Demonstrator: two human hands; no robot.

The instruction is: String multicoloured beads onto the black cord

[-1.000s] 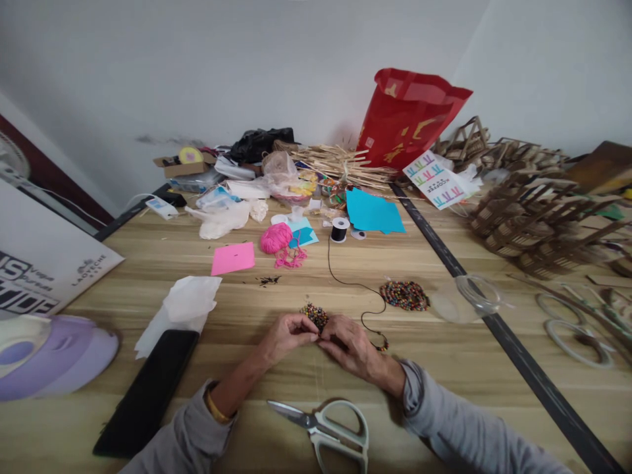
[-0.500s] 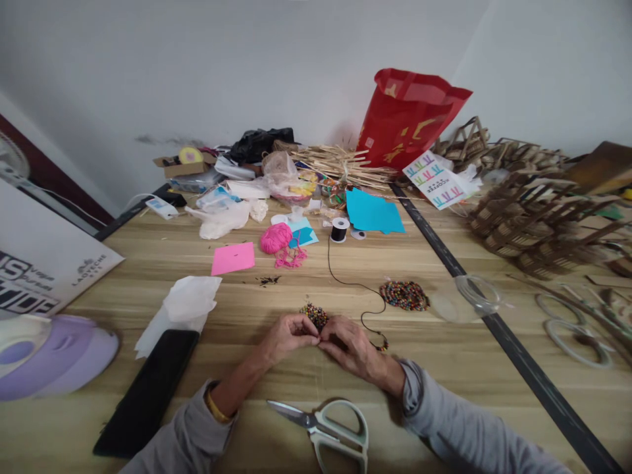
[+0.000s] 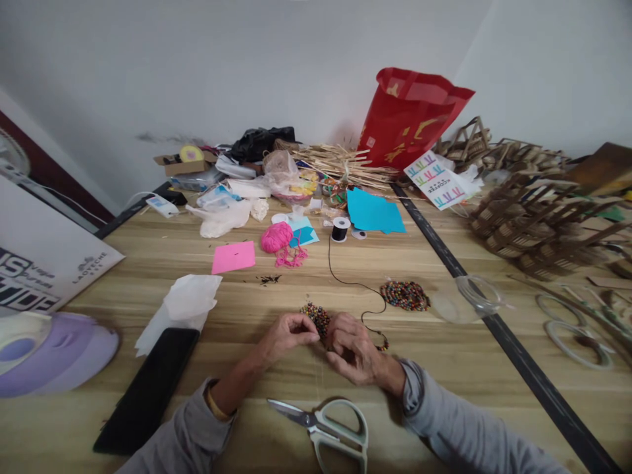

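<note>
My left hand (image 3: 291,334) is closed in a pinch, its thumb and forefinger tips meeting beside a small heap of multicoloured beads (image 3: 316,317). Whatever is between those tips is too small to make out. Close by on the right, my right hand (image 3: 354,349) is curled with its fingers bent inward, near the same heap; its grip is hidden. A black cord (image 3: 353,283) runs from a black spool (image 3: 340,229) to a few beads beside my right wrist. Farther right lies a coil of strung beads (image 3: 405,295). Scissors (image 3: 320,421) rest in front of me.
A black phone-like slab (image 3: 148,388) and white paper (image 3: 190,303) lie left, beside a purple-and-white object (image 3: 64,355). Pink yarn (image 3: 276,237), a pink card (image 3: 234,257) and blue sheets (image 3: 375,210) sit farther back. Small woven baskets (image 3: 533,224) crowd the right; a red bag (image 3: 412,118) stands behind.
My right hand has drawn slightly right, away from my left fingertips, and its fingers have curled more. My left hand stays nearly in place, still pinched.
</note>
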